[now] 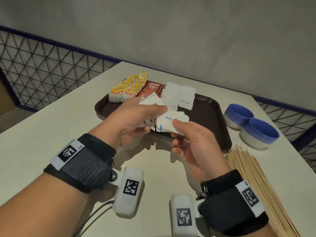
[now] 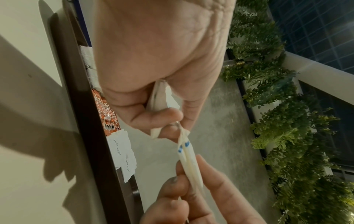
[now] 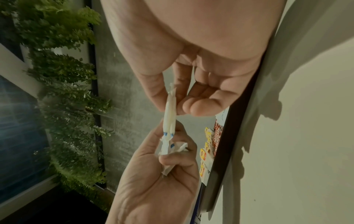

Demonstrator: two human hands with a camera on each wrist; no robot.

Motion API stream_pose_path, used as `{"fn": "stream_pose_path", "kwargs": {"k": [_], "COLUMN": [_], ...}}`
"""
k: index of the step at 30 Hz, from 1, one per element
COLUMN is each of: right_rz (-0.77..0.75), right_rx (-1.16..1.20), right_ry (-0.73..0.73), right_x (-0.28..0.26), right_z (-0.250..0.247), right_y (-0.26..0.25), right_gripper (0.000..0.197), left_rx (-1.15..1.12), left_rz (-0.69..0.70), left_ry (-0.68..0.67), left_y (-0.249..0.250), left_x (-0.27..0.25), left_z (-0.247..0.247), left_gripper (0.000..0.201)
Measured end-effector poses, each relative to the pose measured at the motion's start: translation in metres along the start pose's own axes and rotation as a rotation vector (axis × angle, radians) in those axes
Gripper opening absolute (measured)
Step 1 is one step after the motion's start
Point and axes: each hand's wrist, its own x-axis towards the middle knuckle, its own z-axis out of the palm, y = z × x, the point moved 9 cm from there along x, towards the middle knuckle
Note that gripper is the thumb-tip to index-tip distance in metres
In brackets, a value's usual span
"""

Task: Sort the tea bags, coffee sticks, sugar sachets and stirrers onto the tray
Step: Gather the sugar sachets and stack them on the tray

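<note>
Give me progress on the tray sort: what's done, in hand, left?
Done: tea bags and coffee sticks sit in rows on the tray, beside a sugar sachet row. In hand: left hand and right hand each pinch more sachets above it. Left: stirrers lie on the table.

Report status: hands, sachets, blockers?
Left hand and right hand both pinching sugar sachets above tray. Stirrers not yet on tray. Nothing in the way.

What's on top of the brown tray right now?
On the tray: tea bags far left, coffee sticks beside them, then sugar sachets. The hands and their held sachets cover its near middle.
</note>
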Motion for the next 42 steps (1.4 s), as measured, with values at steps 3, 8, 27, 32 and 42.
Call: {"fn": "stream_pose_path", "kwargs": {"k": [3, 8, 27, 32, 42], "right_rz": [0.041, 0.057, -0.115, -0.136, -0.232], "right_rx": [-0.026, -0.047, -0.063, -0.351, -0.932], "right_ry": [-0.057, -0.097, 0.045, 0.030, 0.210], "right_x": [-0.002, -0.005, -0.012, -0.012, 0.094], "right_z": [0.007, 0.011, -0.012, -0.012, -0.048], "right_y": [0.004, 0.005, -0.027, -0.054, -0.135], "right_gripper": [0.013, 0.015, 0.009, 0.011, 0.011], "left_rx": [-0.051, -0.117, -0.018, -0.046, -0.483], "left_rz": [0.013, 0.026, 0.028, 0.003, -0.044], "left_ry": [-0.039, 0.000, -0.321, -0.331, -0.043], "left_y": [0.003, 0.010, 0.011, 0.011, 0.017], "left_x": [-0.001, -0.003, -0.017, -0.017, -0.003], "left_z": [0.001, -0.006, 0.022, 0.023, -0.011], "left_gripper": [0.042, 0.039, 0.031, 0.037, 0.020]}}
